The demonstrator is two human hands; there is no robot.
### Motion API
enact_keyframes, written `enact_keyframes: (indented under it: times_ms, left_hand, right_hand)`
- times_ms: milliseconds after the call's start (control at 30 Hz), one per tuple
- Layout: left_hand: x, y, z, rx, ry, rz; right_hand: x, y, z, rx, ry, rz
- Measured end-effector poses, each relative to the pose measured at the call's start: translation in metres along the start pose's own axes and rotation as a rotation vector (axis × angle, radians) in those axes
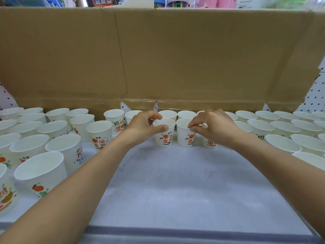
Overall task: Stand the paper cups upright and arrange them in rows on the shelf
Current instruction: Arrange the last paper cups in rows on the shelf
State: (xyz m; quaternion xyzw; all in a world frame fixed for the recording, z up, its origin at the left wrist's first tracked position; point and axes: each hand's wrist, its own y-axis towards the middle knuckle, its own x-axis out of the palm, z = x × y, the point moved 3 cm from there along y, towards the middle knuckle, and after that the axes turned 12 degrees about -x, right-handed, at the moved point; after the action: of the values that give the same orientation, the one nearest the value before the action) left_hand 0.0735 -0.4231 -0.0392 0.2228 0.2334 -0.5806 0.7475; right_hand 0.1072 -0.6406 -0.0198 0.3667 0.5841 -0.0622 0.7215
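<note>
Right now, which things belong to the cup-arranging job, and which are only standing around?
Job: left grip holding a printed cup by its rim; right grip pinching the cup beneath it; other upright cups; shelf.
Not the job: cardboard sheet behind; pegboard; coloured goods above.
</note>
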Motion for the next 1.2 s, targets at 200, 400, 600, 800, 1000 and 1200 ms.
enact_keyframes:
  times_ms: [200, 400, 600, 800, 1000, 1200]
  left_hand:
    - [0.004, 0.001, 0.003, 0.002, -0.007, -0.021]
    - [0.002, 0.002, 0.002, 0.009, -0.022, -0.022]
    - [-0.001, -0.003, 0.004, 0.002, -0.011, -0.041]
    - [-0.026, -0.049, 0.014, 0.203, 0.231, 0.189]
    - [-0.095, -0.111, -0.024, 0.157, 0.429, 0.483]
    - [-0.145, -0.159, -0.058, -0.047, 0.647, 0.534]
  right_hand:
    - [0.005, 0.005, -0.004, -0.019, -0.007, 0.009]
    - [0.002, -0.002, 0.004, 0.030, -0.001, -0.026]
    - [0.001, -0.001, 0.000, 0.032, -0.007, -0.033]
    - [-0.004, 0.018, -0.027, -0.048, 0.158, 0.207]
    - [0.039, 0.084, -0.113, -0.230, 0.344, -0.014]
    - [0.077, 0.136, -0.172, -0.305, 0.272, -0.106]
